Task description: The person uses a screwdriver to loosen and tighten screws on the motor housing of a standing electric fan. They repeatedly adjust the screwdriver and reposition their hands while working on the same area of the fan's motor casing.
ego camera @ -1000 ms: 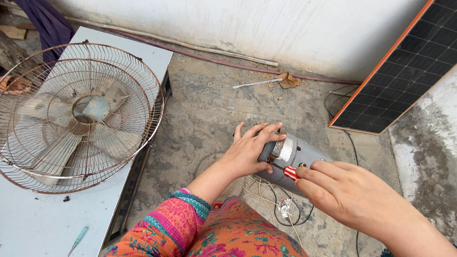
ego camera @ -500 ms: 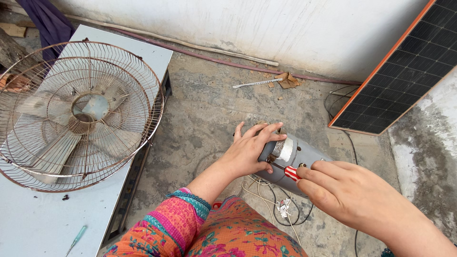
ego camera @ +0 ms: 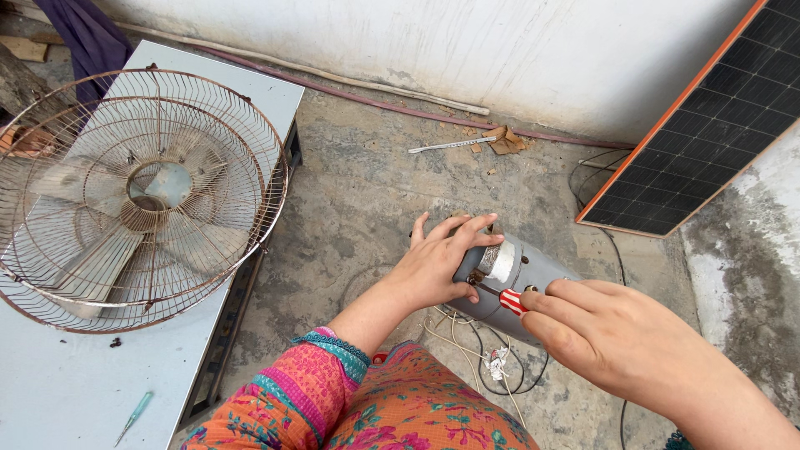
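Rough concrete floor [ego camera: 367,200] runs up to a whitewashed wall, with a dark solar panel framed in orange [ego camera: 708,125] leaning at the right and a rusty round wire fan cage with pale blades [ego camera: 137,196] lying on a pale grey metal tabletop [ego camera: 58,392] at the left. My left hand [ego camera: 437,262] lies spread, fingers apart, over the near end of a grey cylindrical fan motor [ego camera: 521,279] resting on the floor just past my knee, loose white and black wires [ego camera: 492,354] trailing beneath it. My right hand [ego camera: 608,337] is closed around a red-and-white striped screwdriver handle [ego camera: 512,301], its tip pressed against the motor's casing.
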